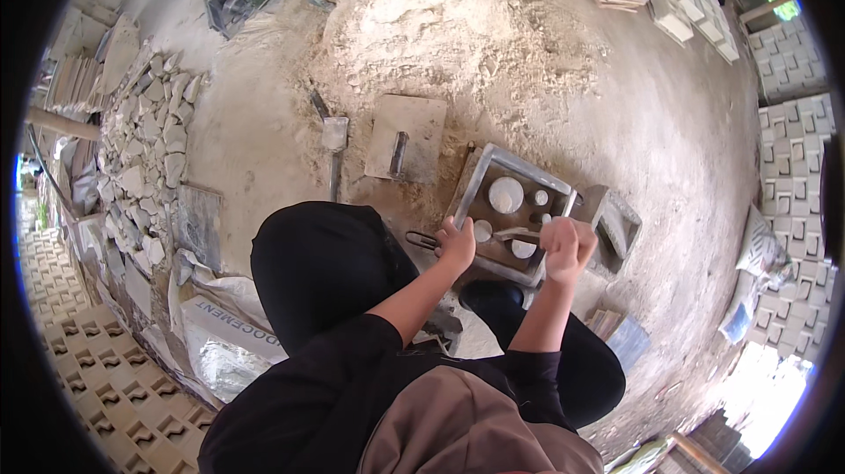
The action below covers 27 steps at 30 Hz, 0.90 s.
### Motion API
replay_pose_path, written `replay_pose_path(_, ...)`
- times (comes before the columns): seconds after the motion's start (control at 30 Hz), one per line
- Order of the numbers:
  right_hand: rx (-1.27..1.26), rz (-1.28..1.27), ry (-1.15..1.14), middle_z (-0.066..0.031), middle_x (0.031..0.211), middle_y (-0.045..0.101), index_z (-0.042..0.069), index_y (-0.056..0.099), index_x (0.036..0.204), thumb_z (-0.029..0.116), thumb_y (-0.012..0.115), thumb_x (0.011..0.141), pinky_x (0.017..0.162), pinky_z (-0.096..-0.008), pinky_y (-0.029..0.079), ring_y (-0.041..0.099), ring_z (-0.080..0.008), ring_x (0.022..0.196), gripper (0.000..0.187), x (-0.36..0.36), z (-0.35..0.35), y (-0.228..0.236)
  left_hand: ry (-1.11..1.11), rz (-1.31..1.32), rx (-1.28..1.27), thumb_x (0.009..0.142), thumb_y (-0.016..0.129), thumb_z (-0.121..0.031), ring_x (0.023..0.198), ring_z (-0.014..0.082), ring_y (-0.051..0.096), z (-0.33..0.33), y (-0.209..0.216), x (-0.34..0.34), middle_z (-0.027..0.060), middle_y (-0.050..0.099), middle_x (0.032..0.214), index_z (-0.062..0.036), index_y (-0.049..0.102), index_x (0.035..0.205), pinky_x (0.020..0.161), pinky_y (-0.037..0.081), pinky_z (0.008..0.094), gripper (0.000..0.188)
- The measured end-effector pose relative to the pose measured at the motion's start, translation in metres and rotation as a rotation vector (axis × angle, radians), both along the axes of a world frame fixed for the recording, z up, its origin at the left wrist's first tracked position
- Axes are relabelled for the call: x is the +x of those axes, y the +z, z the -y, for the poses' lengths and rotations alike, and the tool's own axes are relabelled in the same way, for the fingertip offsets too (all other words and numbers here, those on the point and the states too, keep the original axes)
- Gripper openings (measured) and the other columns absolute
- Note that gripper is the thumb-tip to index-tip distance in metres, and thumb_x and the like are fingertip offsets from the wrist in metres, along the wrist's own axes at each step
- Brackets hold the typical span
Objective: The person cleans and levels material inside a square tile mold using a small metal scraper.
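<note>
A square grey mould frame (482, 176) sits in front of me, turned at an angle. Several round pale discs of different sizes lie in it, the largest disc (505, 196) toward the far side. My left hand (455, 245) grips the frame's near-left side, beside a looped metal handle (422, 239). Over the near-right side, my right hand (568, 248) is closed in a fist around a small trowel (518, 235). Its thin blade points left across the mould, above the discs. The grip end is mostly hidden in my fingers.
Beyond the mould lies a heap of pale powder (422, 21). A square plate with a handle (421, 113) and a hammer-like tool (335, 135) lie to the left. A grey hollow block (619, 226) stands at right. Broken slabs (145, 157) are piled far left, near a sack (224, 324).
</note>
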State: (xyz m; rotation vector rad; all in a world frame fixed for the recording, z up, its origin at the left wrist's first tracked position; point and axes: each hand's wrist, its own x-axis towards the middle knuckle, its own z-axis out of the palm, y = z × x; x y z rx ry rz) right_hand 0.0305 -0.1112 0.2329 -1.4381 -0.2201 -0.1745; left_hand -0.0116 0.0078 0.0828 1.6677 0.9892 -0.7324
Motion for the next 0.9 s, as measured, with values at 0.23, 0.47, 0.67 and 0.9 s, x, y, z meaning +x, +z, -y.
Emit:
replay_pose_path(0.23,-0.066,-0.057,0.04,-0.0017,0.043,0.038,0.0,0.035,0.046,0.005,0.045,0.083,0.038,-0.0255,0.02,0.031,-0.007,0.039,0.038,0.017,0.0,-0.017,-0.106,-0.004,0.039,0.083,0.032,-0.059,0.129,0.0369,0.018,0.001,-0.02,0.001,0.0115,0.013,0.144,-0.0202,0.009,0.14,0.099,0.017,0.0595,0.072)
replay_pose_path(0.47,-0.086,-0.028,-0.072,-0.0003,0.044,0.038,0.002,0.037,0.048,0.007,0.046,0.083,0.038,-0.025,0.022,0.033,-0.0065,0.04,0.037,0.002,0.006,-0.035,-0.266,-0.007,0.096,0.078,0.054,-0.037,0.13,0.0358,0.015,0.003,0.01,-0.001,0.0163,0.019,0.139,-0.0144,0.008,0.14,0.101,0.019,0.052,0.08)
replay_pose_path(0.67,-0.021,0.063,-0.163,-0.0023,0.044,0.04,0.001,0.037,0.048,0.008,0.046,0.078,0.038,-0.0254,0.022,0.034,-0.0085,0.039,0.032,-0.019,0.012,-0.045,-0.702,0.672,0.595,0.074,0.056,-0.016,0.133,0.029,0.015,-0.002,0.024,-0.006,0.0092,0.022,0.141,-0.0124,0.018,0.138,0.103,0.017,0.052,0.075)
replay_pose_path(0.9,-0.065,0.114,-0.255,-0.0028,0.042,0.036,0.005,0.031,0.046,0.01,0.044,0.077,0.038,-0.0243,0.023,0.032,-0.0085,0.039,0.034,-0.054,0.004,-0.054,-0.978,0.856,0.729,0.074,0.053,-0.013,0.132,0.0213,0.023,-0.006,-0.02,0.015,0.0039,0.036,0.134,-0.0108,0.036,0.128,0.102,0.018,0.054,0.056)
